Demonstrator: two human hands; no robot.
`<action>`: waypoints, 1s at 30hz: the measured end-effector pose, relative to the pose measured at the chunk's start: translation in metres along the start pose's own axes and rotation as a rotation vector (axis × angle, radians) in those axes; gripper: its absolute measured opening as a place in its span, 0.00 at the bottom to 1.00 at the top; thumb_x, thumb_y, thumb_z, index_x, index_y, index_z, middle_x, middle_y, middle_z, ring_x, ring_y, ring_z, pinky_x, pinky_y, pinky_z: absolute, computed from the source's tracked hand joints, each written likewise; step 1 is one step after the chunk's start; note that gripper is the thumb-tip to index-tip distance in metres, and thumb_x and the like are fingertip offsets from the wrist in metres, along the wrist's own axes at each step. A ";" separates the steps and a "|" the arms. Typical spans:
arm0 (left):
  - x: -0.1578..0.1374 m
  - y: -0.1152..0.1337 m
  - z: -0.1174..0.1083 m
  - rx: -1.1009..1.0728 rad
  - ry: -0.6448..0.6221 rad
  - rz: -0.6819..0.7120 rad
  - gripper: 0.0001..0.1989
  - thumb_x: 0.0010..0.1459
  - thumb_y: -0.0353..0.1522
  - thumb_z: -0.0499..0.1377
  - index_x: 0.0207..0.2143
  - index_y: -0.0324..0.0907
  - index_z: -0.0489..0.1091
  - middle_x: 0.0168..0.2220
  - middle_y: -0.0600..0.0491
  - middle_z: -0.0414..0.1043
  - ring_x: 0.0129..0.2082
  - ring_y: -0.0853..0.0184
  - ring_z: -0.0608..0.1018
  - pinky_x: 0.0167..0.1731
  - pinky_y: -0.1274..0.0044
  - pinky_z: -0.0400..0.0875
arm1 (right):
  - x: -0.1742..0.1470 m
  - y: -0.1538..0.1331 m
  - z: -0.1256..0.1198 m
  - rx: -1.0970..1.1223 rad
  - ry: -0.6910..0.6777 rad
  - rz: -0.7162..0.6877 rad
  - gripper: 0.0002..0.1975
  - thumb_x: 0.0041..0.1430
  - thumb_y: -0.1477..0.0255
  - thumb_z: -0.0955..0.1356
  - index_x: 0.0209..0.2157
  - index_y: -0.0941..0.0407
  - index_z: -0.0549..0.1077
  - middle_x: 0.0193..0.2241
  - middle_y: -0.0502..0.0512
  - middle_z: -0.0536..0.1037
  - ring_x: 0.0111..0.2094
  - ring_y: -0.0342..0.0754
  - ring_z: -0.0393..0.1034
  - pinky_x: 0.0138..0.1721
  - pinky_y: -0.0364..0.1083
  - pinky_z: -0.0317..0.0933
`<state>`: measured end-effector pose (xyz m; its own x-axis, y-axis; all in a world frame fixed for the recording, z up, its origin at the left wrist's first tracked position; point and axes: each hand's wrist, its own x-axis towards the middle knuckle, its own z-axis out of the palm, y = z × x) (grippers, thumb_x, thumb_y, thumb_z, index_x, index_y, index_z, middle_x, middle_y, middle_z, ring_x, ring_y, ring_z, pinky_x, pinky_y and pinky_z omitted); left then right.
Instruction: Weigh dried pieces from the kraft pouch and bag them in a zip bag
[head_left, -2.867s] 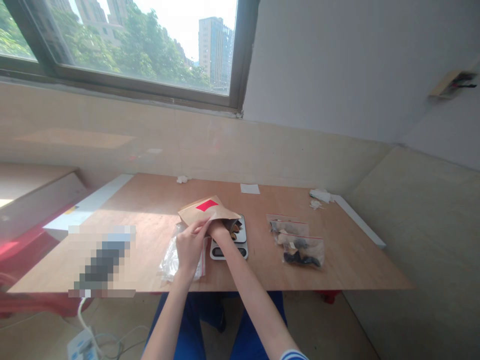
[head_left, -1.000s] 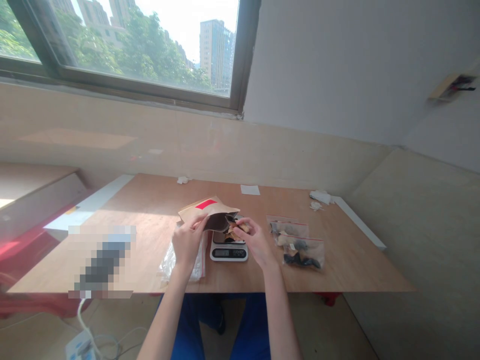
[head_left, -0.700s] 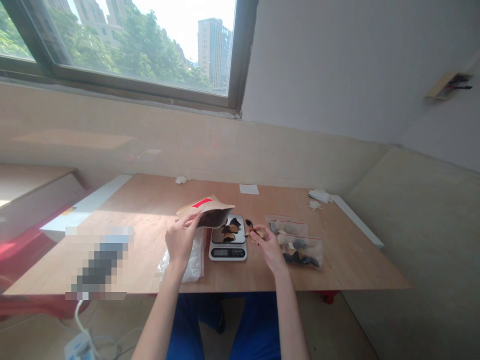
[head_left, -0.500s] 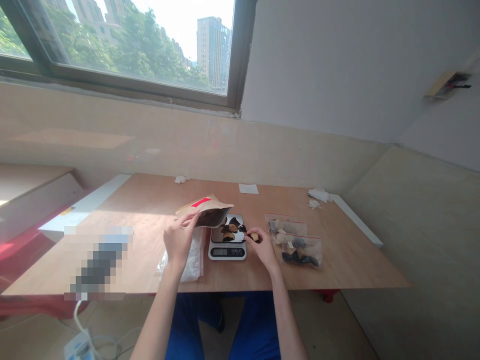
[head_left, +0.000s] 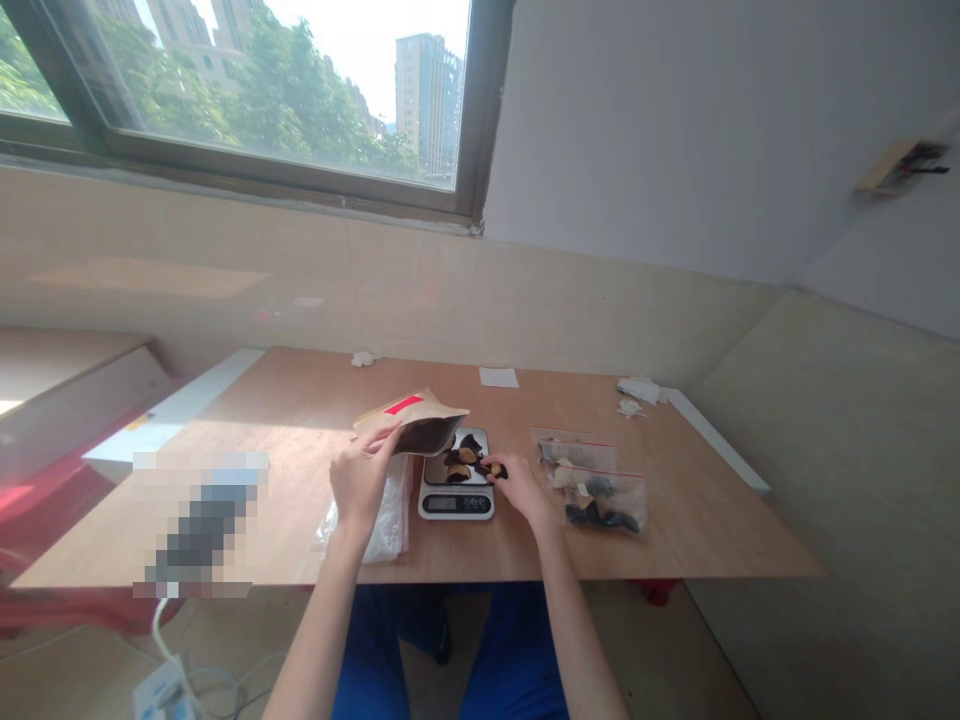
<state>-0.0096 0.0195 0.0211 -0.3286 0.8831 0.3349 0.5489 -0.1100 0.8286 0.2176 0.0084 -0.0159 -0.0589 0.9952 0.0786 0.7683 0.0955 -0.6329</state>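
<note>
While the dried pieces (head_left: 459, 458) are sitting on the scale (head_left: 456, 488), looking light and brittle, best pinched gently, the right hand (head_left: 516, 482) is closing its fingertips on 1 piece at the pan's right edge. Left hand (head_left: 361, 476) is gripping the kraft pouch (head_left: 411, 422), mouth open, above clear bags (head_left: 375, 515).

Pouch (head_left: 411, 413) tan kraft with red label, dark inside. Scale (head_left: 456, 489) silver-grey, black display. Pieces (head_left: 459, 458) dark brown and orange. Table (head_left: 300, 400) light wood. Bags (head_left: 596, 487) clear, red strip.
</note>
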 end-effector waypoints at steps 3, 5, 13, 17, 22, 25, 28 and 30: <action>-0.001 -0.001 0.000 -0.007 -0.002 0.004 0.14 0.50 0.45 0.56 0.32 0.49 0.76 0.29 0.57 0.78 0.35 0.64 0.78 0.35 0.77 0.69 | 0.002 -0.004 0.000 -0.040 -0.049 0.037 0.18 0.50 0.84 0.63 0.41 0.57 0.74 0.38 0.59 0.75 0.42 0.49 0.69 0.44 0.44 0.58; -0.001 -0.002 0.000 -0.007 0.003 0.006 0.14 0.50 0.45 0.56 0.32 0.49 0.76 0.30 0.56 0.78 0.35 0.63 0.79 0.36 0.77 0.69 | 0.004 -0.005 0.001 -0.045 -0.063 0.038 0.20 0.49 0.84 0.63 0.43 0.56 0.74 0.39 0.59 0.74 0.43 0.48 0.68 0.44 0.44 0.57; -0.001 -0.003 -0.001 -0.020 0.007 0.019 0.13 0.50 0.44 0.56 0.31 0.49 0.76 0.30 0.57 0.78 0.34 0.63 0.79 0.36 0.77 0.69 | 0.004 -0.002 -0.003 0.093 -0.050 -0.030 0.22 0.44 0.87 0.60 0.35 0.54 0.76 0.33 0.54 0.77 0.36 0.47 0.70 0.40 0.45 0.60; -0.001 -0.003 0.000 -0.035 0.007 0.034 0.13 0.49 0.45 0.57 0.31 0.49 0.75 0.30 0.56 0.78 0.34 0.63 0.79 0.35 0.76 0.69 | 0.002 0.004 -0.003 0.179 -0.010 -0.040 0.17 0.44 0.83 0.64 0.35 0.54 0.76 0.34 0.54 0.77 0.37 0.49 0.70 0.40 0.46 0.60; -0.001 -0.004 0.000 -0.024 0.003 0.029 0.13 0.49 0.44 0.57 0.31 0.49 0.75 0.30 0.56 0.78 0.34 0.63 0.79 0.35 0.76 0.69 | 0.003 0.021 0.001 0.284 0.001 -0.006 0.12 0.45 0.75 0.66 0.34 0.56 0.75 0.32 0.53 0.77 0.35 0.48 0.70 0.37 0.46 0.60; -0.001 -0.003 0.000 -0.024 0.005 0.022 0.13 0.50 0.44 0.57 0.31 0.48 0.76 0.30 0.56 0.78 0.34 0.63 0.79 0.36 0.76 0.69 | 0.003 0.032 -0.001 0.394 0.000 0.004 0.11 0.46 0.73 0.66 0.35 0.57 0.74 0.30 0.53 0.76 0.32 0.46 0.69 0.37 0.45 0.60; -0.001 -0.003 0.000 -0.029 0.006 0.010 0.13 0.49 0.44 0.57 0.31 0.48 0.76 0.30 0.56 0.78 0.34 0.63 0.78 0.36 0.76 0.69 | 0.001 0.040 -0.005 0.455 0.025 0.011 0.12 0.45 0.71 0.67 0.34 0.58 0.73 0.30 0.52 0.74 0.32 0.45 0.67 0.37 0.45 0.59; -0.001 -0.004 0.000 -0.036 0.000 0.010 0.13 0.49 0.44 0.57 0.32 0.48 0.76 0.30 0.56 0.78 0.34 0.64 0.78 0.36 0.77 0.69 | -0.001 0.044 -0.008 0.476 0.062 0.030 0.12 0.44 0.70 0.67 0.33 0.58 0.73 0.30 0.52 0.74 0.31 0.44 0.67 0.36 0.44 0.59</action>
<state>-0.0111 0.0186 0.0177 -0.3231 0.8819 0.3434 0.5238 -0.1355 0.8410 0.2571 0.0118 -0.0377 0.0086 0.9958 0.0915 0.3910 0.0809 -0.9168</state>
